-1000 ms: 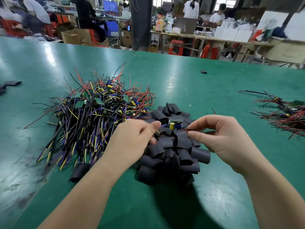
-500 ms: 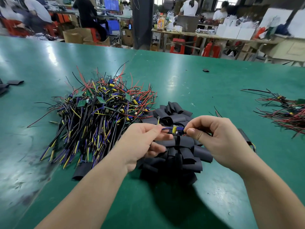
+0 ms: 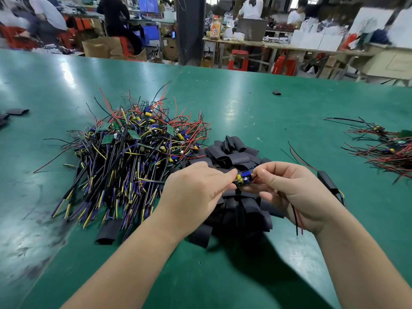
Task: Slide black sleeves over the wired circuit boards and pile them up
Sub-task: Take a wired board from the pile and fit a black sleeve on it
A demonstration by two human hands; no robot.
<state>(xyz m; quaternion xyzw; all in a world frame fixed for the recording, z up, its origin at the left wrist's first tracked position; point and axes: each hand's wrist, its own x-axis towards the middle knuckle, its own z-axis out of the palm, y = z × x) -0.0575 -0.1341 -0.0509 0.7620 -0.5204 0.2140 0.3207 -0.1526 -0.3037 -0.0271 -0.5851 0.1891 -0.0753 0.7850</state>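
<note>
two bare forearms reach in over the green bench. between them a small circuit board, yellow and blue parts uppermost, is pinched at both ends. the left hand has it by thumb and forefinger at the yellow end, the right hand by curled fingertips at the blue end.

a second ago the right hand's fingers were straighter and only closing in. now they are curled tight on the board, the hands have drawn closer together, and the board's red and black wires hang down past the right palm. the board is bare: no sleeve is on it, and whether either hand also holds one i cannot tell. this looks like the lining-up before the sleeving, not the sleeving itself.

directly under the hands lies the heap of black sleeves, not touched by the fingers as far as can be seen. just beside the right wrist a sleeved board lies on the bench with wires out of each end, seemingly the start of a finished lot.

further left sits the big tangle of unsleeved boards and their wires. well off to the right is a smaller tangle of red and black. beyond, one stray sleeve lies alone on the bench, and workers stand at tables in the blurred back of the shop.
</note>
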